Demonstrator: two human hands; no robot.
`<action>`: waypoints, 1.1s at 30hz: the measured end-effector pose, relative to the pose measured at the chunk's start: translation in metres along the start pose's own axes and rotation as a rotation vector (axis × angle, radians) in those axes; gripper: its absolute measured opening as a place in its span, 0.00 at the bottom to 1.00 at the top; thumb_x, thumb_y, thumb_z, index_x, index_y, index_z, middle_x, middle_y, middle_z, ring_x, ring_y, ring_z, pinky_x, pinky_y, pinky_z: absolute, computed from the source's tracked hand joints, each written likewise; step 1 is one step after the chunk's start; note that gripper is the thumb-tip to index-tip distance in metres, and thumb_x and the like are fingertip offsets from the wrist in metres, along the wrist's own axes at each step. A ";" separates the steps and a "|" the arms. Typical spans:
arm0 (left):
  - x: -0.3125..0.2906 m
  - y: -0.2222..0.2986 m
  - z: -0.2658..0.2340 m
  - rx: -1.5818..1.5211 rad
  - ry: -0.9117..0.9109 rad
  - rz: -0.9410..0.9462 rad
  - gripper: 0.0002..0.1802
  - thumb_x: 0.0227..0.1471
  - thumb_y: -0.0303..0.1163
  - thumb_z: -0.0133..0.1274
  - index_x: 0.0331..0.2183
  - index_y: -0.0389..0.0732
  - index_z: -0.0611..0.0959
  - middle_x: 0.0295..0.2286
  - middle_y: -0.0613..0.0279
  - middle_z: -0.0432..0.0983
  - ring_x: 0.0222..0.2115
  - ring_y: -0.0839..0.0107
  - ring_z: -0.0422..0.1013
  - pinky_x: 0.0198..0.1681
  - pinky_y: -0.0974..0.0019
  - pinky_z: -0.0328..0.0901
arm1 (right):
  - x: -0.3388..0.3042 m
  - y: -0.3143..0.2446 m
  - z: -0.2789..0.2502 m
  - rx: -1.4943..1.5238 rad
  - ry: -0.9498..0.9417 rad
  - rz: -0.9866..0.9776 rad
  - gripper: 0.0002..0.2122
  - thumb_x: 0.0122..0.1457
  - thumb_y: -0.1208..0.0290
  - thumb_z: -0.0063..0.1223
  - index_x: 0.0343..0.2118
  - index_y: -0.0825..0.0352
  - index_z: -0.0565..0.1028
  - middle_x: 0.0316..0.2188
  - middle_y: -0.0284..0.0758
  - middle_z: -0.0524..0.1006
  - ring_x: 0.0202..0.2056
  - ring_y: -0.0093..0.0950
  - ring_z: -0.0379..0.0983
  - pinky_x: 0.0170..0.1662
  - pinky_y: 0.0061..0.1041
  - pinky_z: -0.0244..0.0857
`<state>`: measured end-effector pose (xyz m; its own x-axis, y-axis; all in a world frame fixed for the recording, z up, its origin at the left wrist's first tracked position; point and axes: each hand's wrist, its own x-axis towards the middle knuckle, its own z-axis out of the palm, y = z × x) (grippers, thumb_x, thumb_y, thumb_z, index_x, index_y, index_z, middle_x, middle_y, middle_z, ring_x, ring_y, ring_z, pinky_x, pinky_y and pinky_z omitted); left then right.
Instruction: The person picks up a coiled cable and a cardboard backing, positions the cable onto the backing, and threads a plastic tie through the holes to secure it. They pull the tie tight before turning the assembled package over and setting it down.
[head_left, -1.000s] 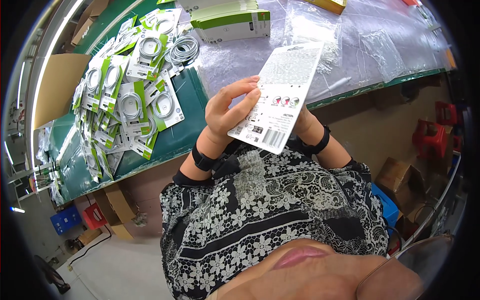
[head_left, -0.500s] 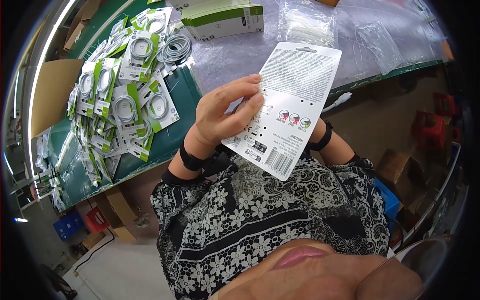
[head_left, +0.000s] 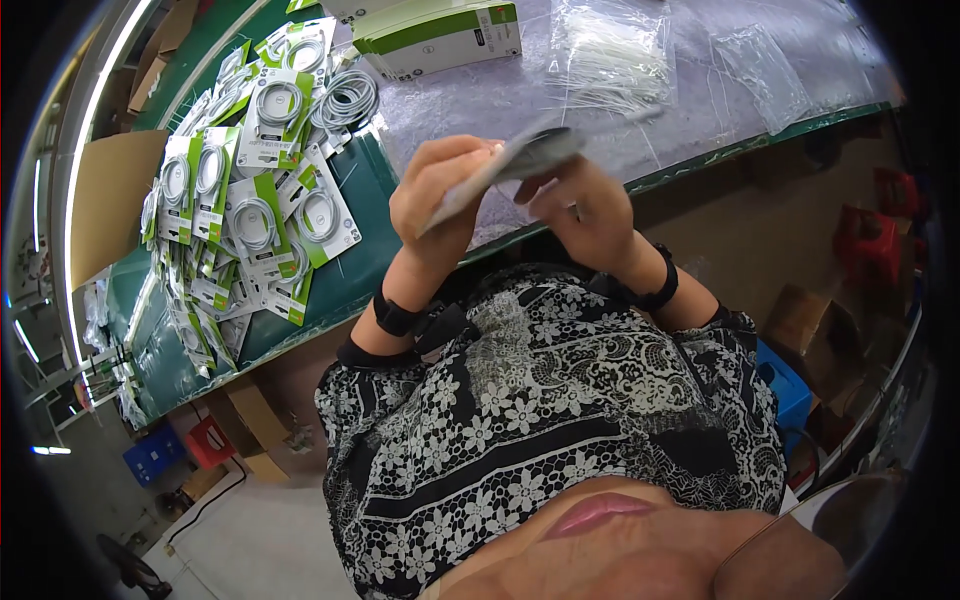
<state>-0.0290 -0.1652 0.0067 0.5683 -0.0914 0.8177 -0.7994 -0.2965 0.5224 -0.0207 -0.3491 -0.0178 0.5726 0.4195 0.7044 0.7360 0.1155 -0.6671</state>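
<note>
My left hand (head_left: 440, 195) grips a blister-style packaging card (head_left: 480, 180) by its near left edge. The card is tilted almost edge-on, so its printing cannot be read. A grey coiled cable (head_left: 552, 146), blurred by motion, sits against the card's far side, and a pale strand of it seems to stretch right. Close beside the coil is my right hand (head_left: 595, 215), its fingers curled and smeared by motion. Whether they hold the cable cannot be made out.
Left on the green table lies a heap of carded cables (head_left: 250, 220), with loose coiled cables (head_left: 346, 98) beside it. Behind stands a green-and-white box (head_left: 440, 45). Farther right are a clear bag of thin white ties (head_left: 615, 60) and another clear bag (head_left: 760, 80).
The card has turned from showing its printed back to nearly edge-on. My right hand, hidden behind the card before, has come into view beside the coil.
</note>
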 end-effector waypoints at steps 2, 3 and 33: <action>-0.011 0.003 0.000 0.061 0.022 -0.408 0.15 0.40 0.19 0.60 0.35 0.35 0.78 0.35 0.55 0.75 0.31 0.68 0.74 0.34 0.69 0.70 | 0.012 -0.006 0.006 0.122 0.120 0.143 0.15 0.53 0.80 0.53 0.45 0.71 0.68 0.39 0.42 0.73 0.35 0.25 0.73 0.35 0.22 0.69; -0.014 0.003 0.002 0.092 0.033 -0.611 0.15 0.41 0.20 0.60 0.36 0.35 0.78 0.36 0.56 0.75 0.32 0.70 0.73 0.35 0.70 0.69 | 0.017 -0.008 0.010 0.242 0.232 0.280 0.13 0.51 0.82 0.55 0.41 0.70 0.70 0.37 0.40 0.74 0.32 0.24 0.73 0.34 0.21 0.68; -0.013 -0.004 0.007 0.101 0.121 0.010 0.16 0.39 0.20 0.60 0.35 0.34 0.76 0.33 0.50 0.73 0.35 0.56 0.74 0.37 0.62 0.72 | 0.035 -0.024 0.005 -0.380 0.182 0.125 0.10 0.46 0.83 0.57 0.33 0.72 0.74 0.31 0.41 0.75 0.28 0.34 0.74 0.29 0.25 0.67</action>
<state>-0.0321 -0.1692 -0.0079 0.5281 0.0187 0.8490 -0.7779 -0.3904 0.4924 -0.0200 -0.3327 0.0222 0.6947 0.2402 0.6780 0.7184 -0.2795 -0.6370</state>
